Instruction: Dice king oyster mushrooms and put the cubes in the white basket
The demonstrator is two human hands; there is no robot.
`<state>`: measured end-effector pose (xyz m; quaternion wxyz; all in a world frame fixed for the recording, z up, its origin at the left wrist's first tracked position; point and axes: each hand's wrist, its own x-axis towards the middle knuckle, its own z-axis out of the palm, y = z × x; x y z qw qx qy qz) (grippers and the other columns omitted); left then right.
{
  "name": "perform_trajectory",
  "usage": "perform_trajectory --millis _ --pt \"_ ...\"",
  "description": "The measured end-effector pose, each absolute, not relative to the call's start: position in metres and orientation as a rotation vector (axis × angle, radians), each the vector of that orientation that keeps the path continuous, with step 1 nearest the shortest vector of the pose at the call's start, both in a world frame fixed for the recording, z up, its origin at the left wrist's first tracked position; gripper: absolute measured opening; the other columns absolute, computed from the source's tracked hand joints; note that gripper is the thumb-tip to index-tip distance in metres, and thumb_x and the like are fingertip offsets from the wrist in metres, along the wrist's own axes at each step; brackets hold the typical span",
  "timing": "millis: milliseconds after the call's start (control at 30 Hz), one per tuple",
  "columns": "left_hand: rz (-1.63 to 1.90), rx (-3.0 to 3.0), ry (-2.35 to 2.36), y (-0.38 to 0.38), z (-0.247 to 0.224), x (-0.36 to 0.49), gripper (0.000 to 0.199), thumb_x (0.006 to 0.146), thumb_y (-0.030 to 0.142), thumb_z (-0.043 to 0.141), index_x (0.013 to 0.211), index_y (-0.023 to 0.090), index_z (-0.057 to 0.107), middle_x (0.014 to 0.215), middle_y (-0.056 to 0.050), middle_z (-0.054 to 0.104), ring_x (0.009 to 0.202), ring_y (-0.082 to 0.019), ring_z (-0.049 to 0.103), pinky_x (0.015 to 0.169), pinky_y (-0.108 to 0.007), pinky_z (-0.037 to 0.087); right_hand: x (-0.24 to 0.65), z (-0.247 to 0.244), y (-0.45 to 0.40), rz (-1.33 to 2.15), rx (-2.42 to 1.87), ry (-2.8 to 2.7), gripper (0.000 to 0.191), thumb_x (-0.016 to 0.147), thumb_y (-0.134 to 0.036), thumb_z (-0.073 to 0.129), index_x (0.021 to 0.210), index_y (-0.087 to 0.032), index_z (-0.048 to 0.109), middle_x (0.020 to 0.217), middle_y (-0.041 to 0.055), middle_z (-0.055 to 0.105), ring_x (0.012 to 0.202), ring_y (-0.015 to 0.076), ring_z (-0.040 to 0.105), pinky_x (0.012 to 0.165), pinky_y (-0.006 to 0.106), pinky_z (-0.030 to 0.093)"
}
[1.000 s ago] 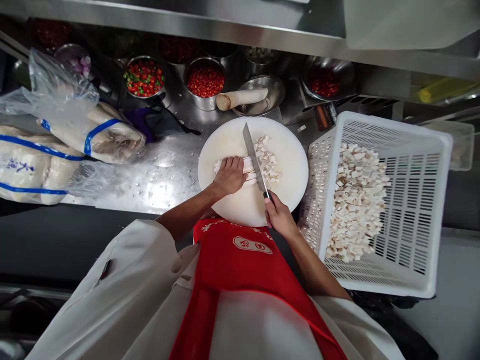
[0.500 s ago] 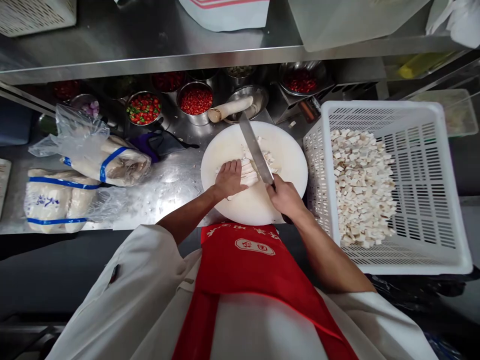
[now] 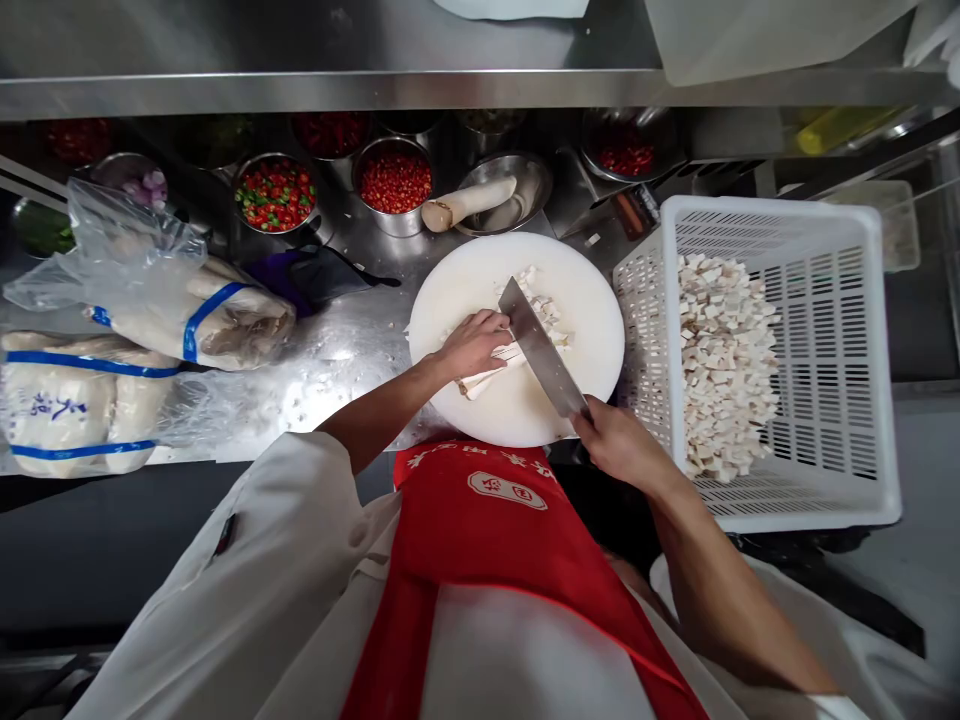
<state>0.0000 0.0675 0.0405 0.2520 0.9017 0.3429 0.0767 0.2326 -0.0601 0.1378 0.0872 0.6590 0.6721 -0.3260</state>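
My left hand (image 3: 477,346) presses down with bent fingers on sliced king oyster mushroom (image 3: 482,383) and holds it against a round white cutting board (image 3: 594,295). My right hand (image 3: 619,438) is closed around the handle of a cleaver (image 3: 541,348). Its broad blade slants up and left across the board, close beside my left fingertips. Small mushroom dice (image 3: 553,316) lie loose behind the blade. A whole king oyster mushroom (image 3: 471,204) rests across a metal bowl (image 3: 531,180) just past the board.
At the right, a white plastic basket (image 3: 886,350) contains many mushroom cubes (image 3: 727,370). Bagged mushrooms (image 3: 82,405) lie on the left. Behind stand pots of chopped red chillies (image 3: 395,183) and mixed red and green chillies (image 3: 276,195). A steel shelf (image 3: 337,92) overhangs the back.
My left fingers have gone from lying flat to bent over the mushroom slices. The cleaver has come lower and nearer me, its blade turned flatter to view. The camera view has shifted slightly.
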Motion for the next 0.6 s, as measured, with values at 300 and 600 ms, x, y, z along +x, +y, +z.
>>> perform_trajectory --millis 300,600 --pt "0.254 2.444 0.929 0.064 0.045 -0.007 0.031 0.083 0.037 0.068 0.111 0.023 0.066 0.133 -0.006 0.052 0.126 -0.024 0.041 0.105 -0.038 0.037 0.205 0.093 -0.027 -0.838 2.079 2.065 0.033 0.097 -0.033 0.036 0.109 -0.014 0.06 0.09 0.0141 0.074 0.083 0.0281 0.068 0.07 0.032 0.041" --pt "0.442 2.417 0.905 0.067 0.022 -0.012 0.014 0.085 0.026 0.064 0.098 0.022 0.068 0.118 -0.006 0.058 0.114 -0.025 0.046 0.095 -0.038 0.042 0.22 0.145 -0.058 -0.967 1.966 1.963 0.027 0.096 -0.034 0.04 0.094 -0.018 0.062 0.079 0.0103 0.072 0.072 0.023 0.067 0.062 0.028 0.036"
